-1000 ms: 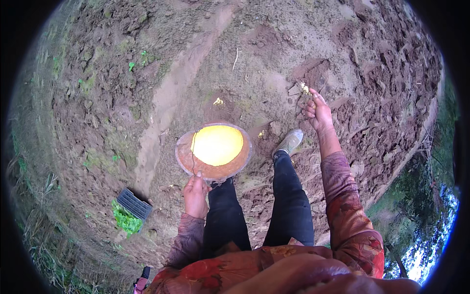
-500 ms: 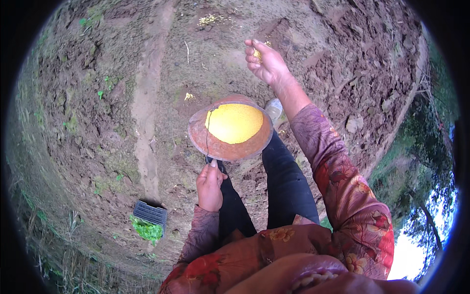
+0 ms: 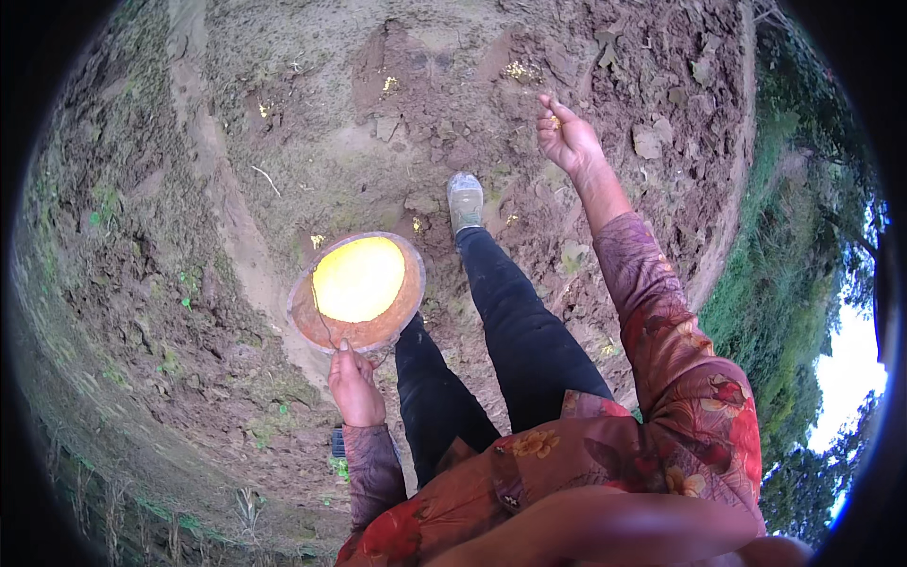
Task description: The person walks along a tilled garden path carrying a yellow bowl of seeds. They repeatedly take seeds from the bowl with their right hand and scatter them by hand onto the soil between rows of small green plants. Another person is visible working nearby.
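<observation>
My left hand (image 3: pixel 356 386) is closed at the near edge of a reddish-brown bucket (image 3: pixel 385 329), where its thin wire handle runs down to my thumb. Bright yellow granules (image 3: pixel 359 279) fill much of the bucket; their exact kind is not plain. Out ahead on the right, my right hand (image 3: pixel 571 142) is raised over the soil with its fingers curled round a few of the same yellow granules (image 3: pixel 555 122). Just beyond its fingertips, a small heap of yellow granules (image 3: pixel 520 72) lies on the ground.
More small yellow heaps (image 3: pixel 390 84) dot the rough brown soil (image 3: pixel 321 142). My shoe (image 3: pixel 465 200) stands between the bucket and my right arm. A dark crate (image 3: pixel 337 441) with green leaves (image 3: pixel 338 466) shows partly behind my left forearm. Bushes (image 3: pixel 784 227) border the right side.
The bucket and my left hand have shifted left and nearer in view. My right hand has swung right, and fewer granules show in it. One foot has come forward; the crate is now mostly hidden.
</observation>
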Demonstrator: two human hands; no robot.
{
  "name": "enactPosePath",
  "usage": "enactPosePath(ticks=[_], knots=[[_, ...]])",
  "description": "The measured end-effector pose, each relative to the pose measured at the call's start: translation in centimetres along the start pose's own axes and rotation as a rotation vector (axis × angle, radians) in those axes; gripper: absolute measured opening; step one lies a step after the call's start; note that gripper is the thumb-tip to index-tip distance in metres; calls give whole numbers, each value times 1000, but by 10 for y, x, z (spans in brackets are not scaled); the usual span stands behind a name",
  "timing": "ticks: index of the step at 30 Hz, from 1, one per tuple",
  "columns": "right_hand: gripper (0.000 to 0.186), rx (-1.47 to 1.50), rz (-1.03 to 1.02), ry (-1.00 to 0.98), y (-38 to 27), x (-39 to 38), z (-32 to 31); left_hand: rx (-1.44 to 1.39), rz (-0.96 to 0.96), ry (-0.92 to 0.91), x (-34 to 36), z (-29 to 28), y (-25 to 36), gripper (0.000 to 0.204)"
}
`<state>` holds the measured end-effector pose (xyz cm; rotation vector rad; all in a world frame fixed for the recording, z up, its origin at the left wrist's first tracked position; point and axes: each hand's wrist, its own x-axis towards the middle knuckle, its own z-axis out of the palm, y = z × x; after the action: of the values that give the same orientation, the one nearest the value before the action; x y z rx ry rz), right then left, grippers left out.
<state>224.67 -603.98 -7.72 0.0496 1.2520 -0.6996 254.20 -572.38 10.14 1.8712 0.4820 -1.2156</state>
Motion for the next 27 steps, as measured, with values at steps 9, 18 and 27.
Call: enactPosePath(ticks=[9, 18, 27], knots=[[41, -196, -60, 314, -102, -10, -108, 105, 82, -74, 1, 43, 14, 34], [32, -927, 243, -439, 30, -81, -19, 214, 96, -309, -21, 146, 17, 30], [30, -1808, -224, -127, 131, -21, 3, 338, 21, -608, -68, 214, 32, 25]])
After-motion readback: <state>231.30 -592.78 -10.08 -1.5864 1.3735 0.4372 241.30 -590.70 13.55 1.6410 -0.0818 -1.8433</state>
